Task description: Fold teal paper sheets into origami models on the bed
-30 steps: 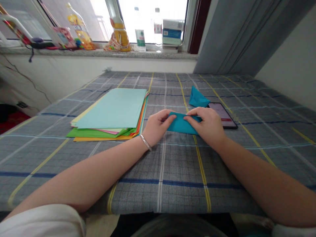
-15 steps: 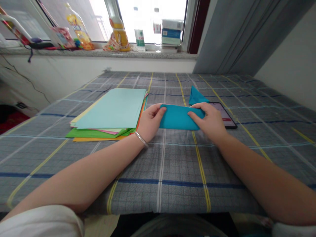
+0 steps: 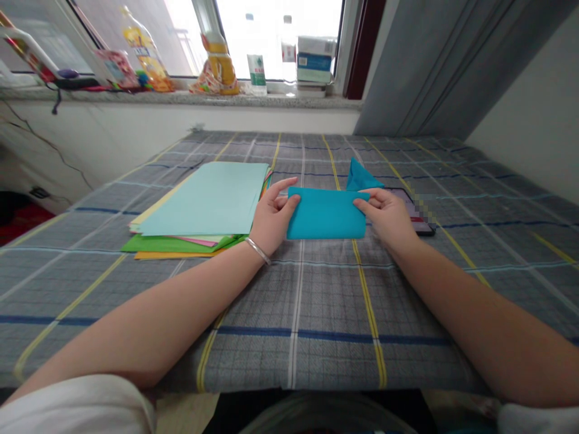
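A folded sheet of blue paper, a wide rectangle, is held up in front of me above the table. My left hand pinches its upper left corner between thumb and fingers, with the index finger stretched out past it. At the upper right corner my right hand pinches it, thumb in front. Just behind the right hand stands a folded blue paper piece with a pointed top. A tablet or phone lies partly hidden behind that hand.
Left of my hands lies a stack of coloured paper, light blue on top. A plaid cloth covers the table. Bottles, a blue and white box and other items stand on the windowsill. A grey curtain hangs at right.
My right hand has shifted its grip from over the paper's right part to its upper right corner. More of the paper shows, and my left index finger has stretched out.
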`<action>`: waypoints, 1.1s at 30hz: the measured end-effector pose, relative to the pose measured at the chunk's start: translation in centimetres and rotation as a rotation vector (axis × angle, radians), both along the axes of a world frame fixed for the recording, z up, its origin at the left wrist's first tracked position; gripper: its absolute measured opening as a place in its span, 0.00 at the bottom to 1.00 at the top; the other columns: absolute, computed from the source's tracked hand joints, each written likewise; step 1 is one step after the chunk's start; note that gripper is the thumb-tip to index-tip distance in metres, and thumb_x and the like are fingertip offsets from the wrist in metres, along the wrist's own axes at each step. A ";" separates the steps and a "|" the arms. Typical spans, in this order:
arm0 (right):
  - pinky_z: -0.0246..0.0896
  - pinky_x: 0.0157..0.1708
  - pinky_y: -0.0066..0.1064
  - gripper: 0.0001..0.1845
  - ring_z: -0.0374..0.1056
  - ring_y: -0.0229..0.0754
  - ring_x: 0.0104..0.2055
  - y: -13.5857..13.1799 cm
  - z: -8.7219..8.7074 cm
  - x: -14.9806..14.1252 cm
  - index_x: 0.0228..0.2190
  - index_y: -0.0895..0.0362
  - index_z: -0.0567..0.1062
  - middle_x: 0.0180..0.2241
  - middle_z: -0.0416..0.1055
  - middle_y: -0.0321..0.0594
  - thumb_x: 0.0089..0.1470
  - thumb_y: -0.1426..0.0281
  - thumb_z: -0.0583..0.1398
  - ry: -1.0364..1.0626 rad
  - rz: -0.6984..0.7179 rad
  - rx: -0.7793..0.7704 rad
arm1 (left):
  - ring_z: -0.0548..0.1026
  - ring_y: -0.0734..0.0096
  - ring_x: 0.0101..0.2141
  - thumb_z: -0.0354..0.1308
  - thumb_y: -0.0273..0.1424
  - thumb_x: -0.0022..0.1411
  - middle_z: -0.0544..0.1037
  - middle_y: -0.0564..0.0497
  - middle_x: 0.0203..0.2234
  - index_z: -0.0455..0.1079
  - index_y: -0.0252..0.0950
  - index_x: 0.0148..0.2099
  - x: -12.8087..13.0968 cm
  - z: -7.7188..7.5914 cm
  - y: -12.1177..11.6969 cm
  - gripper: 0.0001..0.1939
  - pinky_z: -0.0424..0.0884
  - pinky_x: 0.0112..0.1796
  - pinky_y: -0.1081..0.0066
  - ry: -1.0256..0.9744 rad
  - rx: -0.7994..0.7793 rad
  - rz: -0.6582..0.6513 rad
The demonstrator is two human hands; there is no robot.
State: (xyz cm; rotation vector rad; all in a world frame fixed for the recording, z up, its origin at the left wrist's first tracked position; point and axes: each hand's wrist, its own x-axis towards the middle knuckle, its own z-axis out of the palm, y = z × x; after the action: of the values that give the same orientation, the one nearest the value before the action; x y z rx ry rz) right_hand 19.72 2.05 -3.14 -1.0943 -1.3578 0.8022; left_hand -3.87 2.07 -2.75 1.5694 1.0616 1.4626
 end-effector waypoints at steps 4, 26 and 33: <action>0.66 0.29 0.35 0.14 0.68 0.40 0.26 0.0 0.0 0.1 0.37 0.51 0.77 0.23 0.72 0.31 0.44 0.64 0.66 -0.038 -0.020 0.048 | 0.52 0.79 0.16 0.63 0.37 0.58 0.56 0.62 0.14 0.71 0.40 0.52 -0.1 0.3 -0.2 0.20 0.48 0.19 0.77 -0.013 0.008 -0.055; 0.63 0.32 0.32 0.13 0.69 0.39 0.31 -0.4 0.2 -0.4 0.32 0.52 0.68 0.29 0.73 0.33 0.45 0.64 0.65 -0.093 0.009 0.027 | 0.51 0.81 0.15 0.60 0.32 0.57 0.55 0.63 0.12 0.71 0.37 0.43 0.1 0.2 0.0 0.10 0.46 0.17 0.79 -0.024 -0.012 0.003; 0.53 0.24 0.29 0.13 0.57 0.34 0.20 -0.1 0.0 -0.2 0.31 0.51 0.66 0.20 0.63 0.26 0.45 0.65 0.64 -0.132 0.039 0.035 | 0.51 0.81 0.15 0.60 0.30 0.58 0.56 0.62 0.12 0.71 0.38 0.43 0.0 -0.1 0.2 0.09 0.46 0.17 0.79 -0.019 -0.012 0.001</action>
State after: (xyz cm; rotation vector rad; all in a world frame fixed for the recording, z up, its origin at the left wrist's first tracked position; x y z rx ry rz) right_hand 19.48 1.92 -3.09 -1.1126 -1.5021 0.7423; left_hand -3.83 2.24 -2.86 1.5435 1.0586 1.4665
